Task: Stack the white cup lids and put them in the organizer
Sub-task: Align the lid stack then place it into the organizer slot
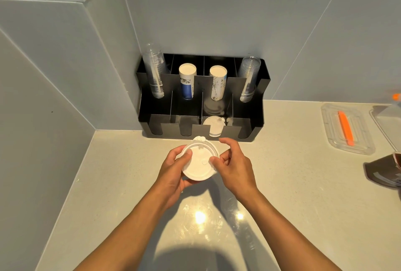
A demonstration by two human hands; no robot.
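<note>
A stack of white cup lids [198, 162] is held above the counter, just in front of the black organizer [256, 118]. My left hand [173, 173] grips the stack from the left and below, thumb on top. My right hand [233, 166] touches the stack's right edge with thumb and fingertips, the index finger lifted. Another white lid stack [213, 126] sits in the organizer's front row, third slot from the left.
The organizer's back row holds clear plastic cups [155, 70] at both ends and two paper cup stacks [187, 79] between. A clear tray with an orange tool [345, 127] and a dark packet [384, 170] lie on the counter at right. Tiled walls close the corner.
</note>
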